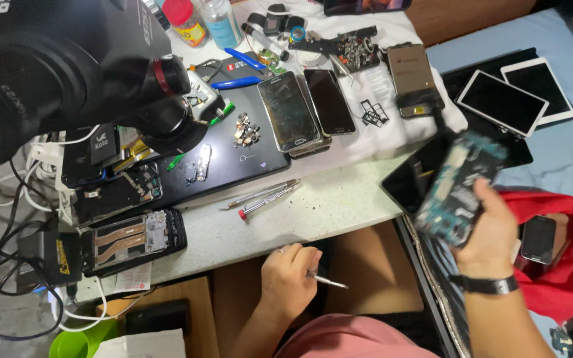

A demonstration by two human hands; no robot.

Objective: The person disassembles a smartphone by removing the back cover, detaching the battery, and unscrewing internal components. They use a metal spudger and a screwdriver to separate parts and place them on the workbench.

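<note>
My right hand (489, 232), with a black watch on the wrist, grips an opened phone body (459, 189) showing its blue-green circuit board; it is blurred and held off the table's right edge. Resting at the table's front edge, my left hand (290, 275) holds a thin metal tool (329, 282) whose tip points right. Just beyond that hand, two slim screwdrivers (263, 197) lie on the white tabletop (333, 205).
Two intact phones (306, 109) lie on a dark mat (233, 159) with small parts and blue-handled pliers (243, 73). Disassembled phones (130, 238) and cables sit at the left under a black microscope (81, 66). Tablets (518, 96) and a red cloth (565, 245) lie on the right.
</note>
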